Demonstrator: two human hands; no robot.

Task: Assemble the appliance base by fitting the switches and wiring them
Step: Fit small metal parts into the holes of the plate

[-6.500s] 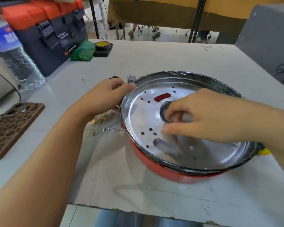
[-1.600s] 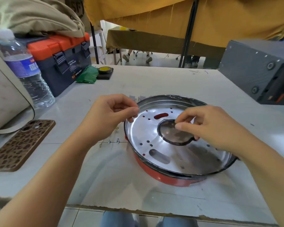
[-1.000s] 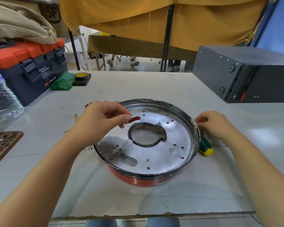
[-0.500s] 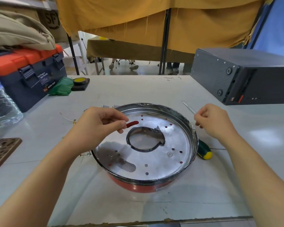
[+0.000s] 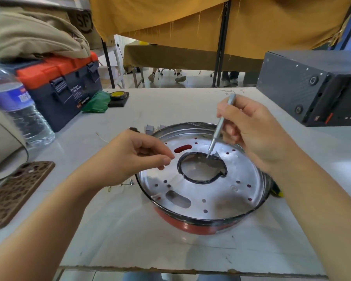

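Observation:
The appliance base point(image 5: 190, 228) is a round red shell holding a shiny metal plate point(image 5: 223, 191) with several holes and a black-edged central opening point(image 5: 201, 169). My right hand point(image 5: 253, 130) grips a thin silver screwdriver point(image 5: 216, 136); its tip touches the far edge of that opening. My left hand point(image 5: 130, 159) hovers over the base's left rim with thumb and fingertips pinched together; nothing shows between them. Two small grey switch parts point(image 5: 150, 129) lie just behind the rim.
Small screws and wire bits point(image 5: 128, 183) lie left of the base. A yellow-tipped screwdriver point(image 5: 277, 191) rests at its right. Phone point(image 5: 16, 191), water bottle point(image 5: 18, 110), toolbox point(image 5: 65, 86) and tape point(image 5: 118, 96) stand left; a dark metal box point(image 5: 316, 88) stands right.
My right hand picked up the silver screwdriver from the table right of the base and brought its tip down to the central opening. My left hand stays pinched over the left rim.

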